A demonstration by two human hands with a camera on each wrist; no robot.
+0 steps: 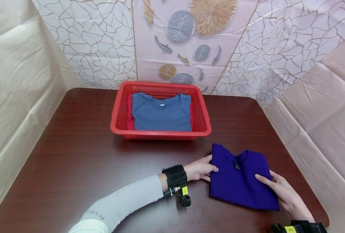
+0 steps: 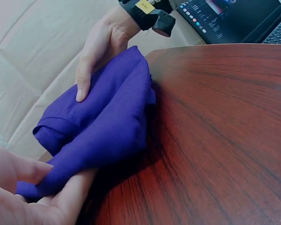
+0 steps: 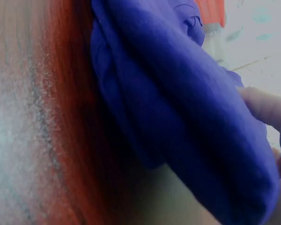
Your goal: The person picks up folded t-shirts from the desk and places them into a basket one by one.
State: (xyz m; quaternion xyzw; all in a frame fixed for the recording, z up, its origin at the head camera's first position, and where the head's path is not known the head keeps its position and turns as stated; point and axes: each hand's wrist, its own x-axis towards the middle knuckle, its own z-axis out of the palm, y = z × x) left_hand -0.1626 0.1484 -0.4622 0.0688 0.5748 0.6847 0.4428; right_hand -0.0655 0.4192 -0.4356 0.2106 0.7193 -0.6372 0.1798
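A folded purple T-shirt (image 1: 233, 184) with a dark neck label is held between both hands at the right of the table. My left hand (image 1: 199, 169) pinches its left edge, thumb on top and fingers beneath, as the left wrist view shows. On the opposite edge, my right hand (image 1: 287, 194) grips the cloth with the thumb laid over it and the fingers underneath. In the left wrist view the shirt (image 2: 103, 112) sags in the middle and its near edge looks raised off the table. The right wrist view shows the shirt's thick folded side (image 3: 187, 103) close up.
A red plastic basket (image 1: 160, 133) stands at the back middle of the brown table (image 1: 73, 168). Inside it lies a folded blue T-shirt (image 1: 162, 113) on top of red cloth (image 1: 130, 113). Part of a laptop (image 2: 225, 21) shows beyond the table edge.
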